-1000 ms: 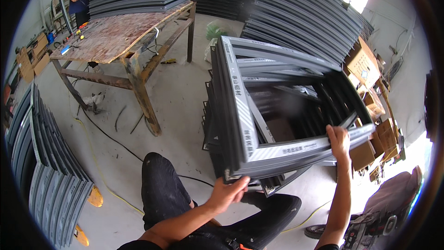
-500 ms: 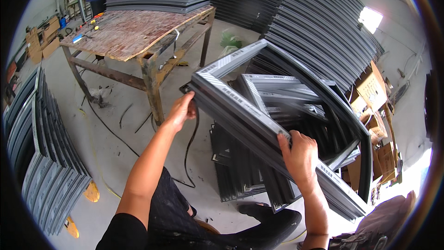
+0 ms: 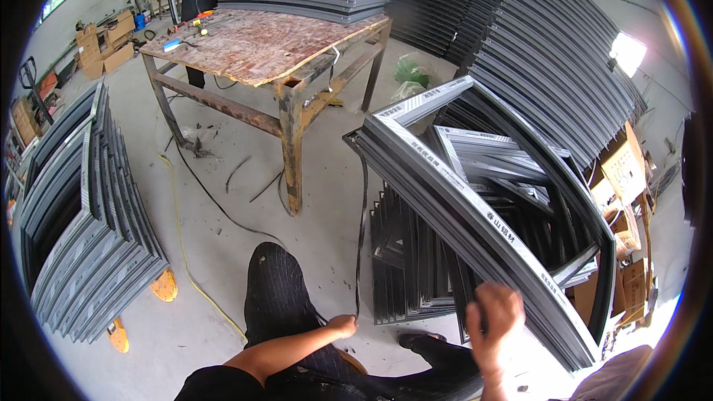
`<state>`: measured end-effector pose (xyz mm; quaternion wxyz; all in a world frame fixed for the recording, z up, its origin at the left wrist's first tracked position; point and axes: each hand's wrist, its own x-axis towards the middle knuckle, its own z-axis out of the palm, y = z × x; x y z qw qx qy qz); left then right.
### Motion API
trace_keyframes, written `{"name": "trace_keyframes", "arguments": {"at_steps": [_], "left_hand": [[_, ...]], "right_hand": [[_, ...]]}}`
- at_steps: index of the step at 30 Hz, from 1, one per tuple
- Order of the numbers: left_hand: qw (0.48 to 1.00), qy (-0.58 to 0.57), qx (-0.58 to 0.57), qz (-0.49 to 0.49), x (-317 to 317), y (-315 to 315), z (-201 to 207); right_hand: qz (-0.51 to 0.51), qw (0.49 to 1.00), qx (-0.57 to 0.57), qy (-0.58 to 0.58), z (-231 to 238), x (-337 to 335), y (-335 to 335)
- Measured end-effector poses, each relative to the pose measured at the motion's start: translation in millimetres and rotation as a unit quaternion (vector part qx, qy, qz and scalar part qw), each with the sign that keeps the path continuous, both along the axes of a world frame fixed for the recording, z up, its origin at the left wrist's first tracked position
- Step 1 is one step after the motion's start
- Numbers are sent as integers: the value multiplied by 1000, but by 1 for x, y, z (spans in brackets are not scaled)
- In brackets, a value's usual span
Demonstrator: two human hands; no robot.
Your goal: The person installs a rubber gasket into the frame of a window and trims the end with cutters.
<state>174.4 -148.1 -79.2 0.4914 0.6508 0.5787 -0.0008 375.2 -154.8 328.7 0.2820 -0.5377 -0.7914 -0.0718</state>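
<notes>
One strip (image 3: 362, 238): pinched in our left hand (image 3: 343, 326), best kept untwisted.
Right hand (image 3: 496, 319): curled near frame (image 3: 475, 206) (grip unclear).

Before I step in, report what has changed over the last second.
The top frame has turned clockwise on the stack. The left hand released its corner and dropped to grip the black strip; the blurred right hand came off its near side. The table stayed put.

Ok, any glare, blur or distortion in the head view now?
Head view: the bright opening at upper right is blown out; the right hand looks slightly blurred; also in the head view, fisheye distortion bows the tall stack of frames, and the corners are black.
</notes>
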Motion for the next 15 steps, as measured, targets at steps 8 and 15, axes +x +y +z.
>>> {"name": "trace_keyframes", "arguments": {"at_steps": [8, 15], "left_hand": [[793, -533, -168, 243, 53, 38, 168], [885, -435, 27, 165, 67, 14, 232]], "right_hand": [[-90, 968, -155, 176, -177, 12, -102], [38, 743, -215, 632, -221, -59, -57]]}}
